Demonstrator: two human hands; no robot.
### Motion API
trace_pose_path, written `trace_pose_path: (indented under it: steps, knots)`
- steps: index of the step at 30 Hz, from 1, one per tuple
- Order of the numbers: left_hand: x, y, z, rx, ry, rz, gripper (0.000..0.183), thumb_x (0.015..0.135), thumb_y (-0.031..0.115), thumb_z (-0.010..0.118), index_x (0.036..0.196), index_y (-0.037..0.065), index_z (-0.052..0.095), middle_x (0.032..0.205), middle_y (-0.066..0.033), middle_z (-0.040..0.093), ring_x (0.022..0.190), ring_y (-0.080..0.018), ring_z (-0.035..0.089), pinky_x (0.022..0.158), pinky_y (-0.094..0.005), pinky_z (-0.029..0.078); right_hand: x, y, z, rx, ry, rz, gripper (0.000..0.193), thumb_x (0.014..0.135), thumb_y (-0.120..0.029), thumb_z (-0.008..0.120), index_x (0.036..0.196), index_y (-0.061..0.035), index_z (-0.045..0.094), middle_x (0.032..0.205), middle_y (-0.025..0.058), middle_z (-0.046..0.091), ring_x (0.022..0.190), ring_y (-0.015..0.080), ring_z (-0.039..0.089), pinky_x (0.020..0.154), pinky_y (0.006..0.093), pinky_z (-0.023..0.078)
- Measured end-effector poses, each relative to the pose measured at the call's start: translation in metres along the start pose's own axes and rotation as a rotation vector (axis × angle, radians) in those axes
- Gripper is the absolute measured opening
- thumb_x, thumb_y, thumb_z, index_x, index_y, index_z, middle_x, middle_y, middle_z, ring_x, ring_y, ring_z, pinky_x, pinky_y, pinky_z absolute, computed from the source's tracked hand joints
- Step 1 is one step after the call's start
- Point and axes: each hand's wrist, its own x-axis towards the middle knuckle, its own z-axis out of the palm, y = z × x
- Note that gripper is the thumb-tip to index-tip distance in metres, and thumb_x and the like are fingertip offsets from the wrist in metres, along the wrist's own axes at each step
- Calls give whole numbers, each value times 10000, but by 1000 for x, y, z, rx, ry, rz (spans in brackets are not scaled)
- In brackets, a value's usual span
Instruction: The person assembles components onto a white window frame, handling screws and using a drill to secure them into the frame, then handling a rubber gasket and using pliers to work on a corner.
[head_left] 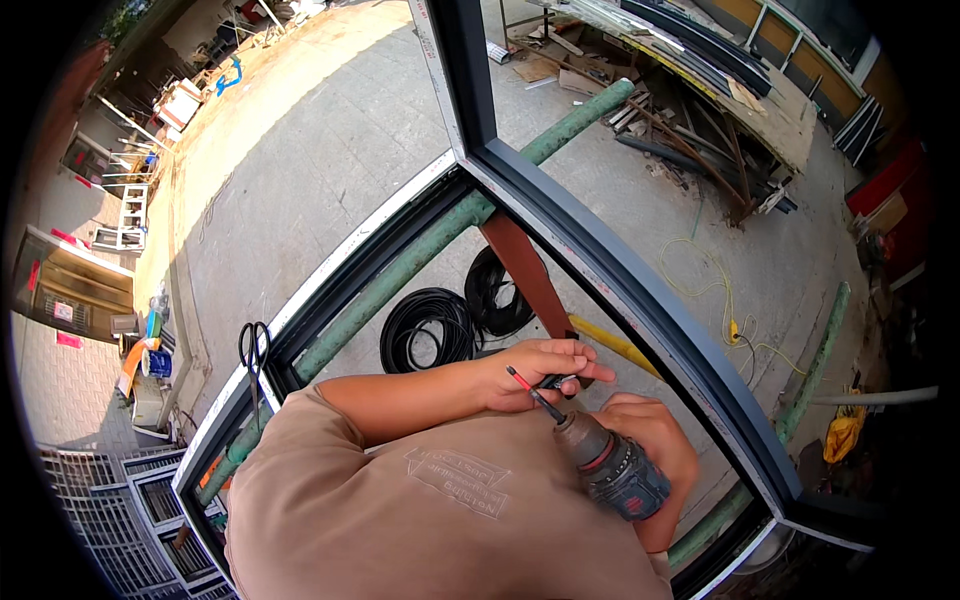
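Observation:
In my right hand (655,430) is a cordless drill (625,478), dark with red trim. Its long bit (535,393), red near the tip, points up and to the left, toward my left hand. My left hand (525,372) is bent in front of my chest, its fingers partly curled around small dark and shiny pieces (562,384) too small to name. Both hands are above the opening of a large grey and white metal window frame (640,275). A pair of scissors (254,350) with black handles rests on the frame's left side.
Green pipes (400,268) run beneath the frame, with a reddish-brown metal bar (525,270) below it. Black coils (425,330) lie on the paved floor. A yellow cable (725,300) trails at the right. A cluttered workbench (770,110) stands far right, more frames (150,500) lower left.

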Motion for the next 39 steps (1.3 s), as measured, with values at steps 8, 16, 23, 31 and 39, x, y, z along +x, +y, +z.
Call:
trace_pose_path:
  steps: [8, 16, 23, 31, 39]
  knots:
    - [-38, 33, -65, -11, 137, 336, 435, 1111, 304, 677, 1485, 85, 634, 1093, 11, 703, 744, -64, 509, 558, -208, 373, 80, 39, 13, 107, 6, 107, 512, 608, -164, 1037, 996, 14, 753, 851, 78, 724, 831, 239, 705, 753, 352, 571]
    - [-40, 41, -86, -121, 294, 611, 197, 1121, 238, 674, 1300, 161, 647, 1139, -28, 714, 709, -48, 489, 544, -193, 353, 78, 59, 18, 194, 57, 305, 495, 741, -136, 981, 1149, -34, 720, 941, 44, 761, 846, 145, 708, 793, 316, 576]
    - [-44, 27, -76, -171, 403, 840, 100, 1068, 165, 746, 1164, 152, 720, 1113, -10, 757, 688, -41, 504, 526, -195, 366, 82, 76, 21, 265, 78, 376, 473, 837, -81, 929, 1236, -44, 677, 1018, 38, 788, 897, 103, 707, 817, 303, 581]
    - [-51, 29, -87, -311, 379, 1036, 213, 1069, 261, 743, 1221, 114, 715, 1062, -4, 740, 704, -54, 502, 532, -189, 369, 103, 105, 35, 398, 145, 370, 375, 922, -37, 868, 1270, -19, 727, 1126, 43, 811, 931, 59, 684, 776, 268, 564]
    - [-45, 48, -96, -529, 346, 1026, 263, 1095, 381, 684, 1179, 132, 699, 1026, 10, 664, 716, -64, 465, 535, -198, 343, 126, 126, 39, 392, 132, 444, 356, 944, -6, 814, 1285, -26, 715, 1116, 21, 814, 842, 28, 657, 727, 243, 534]
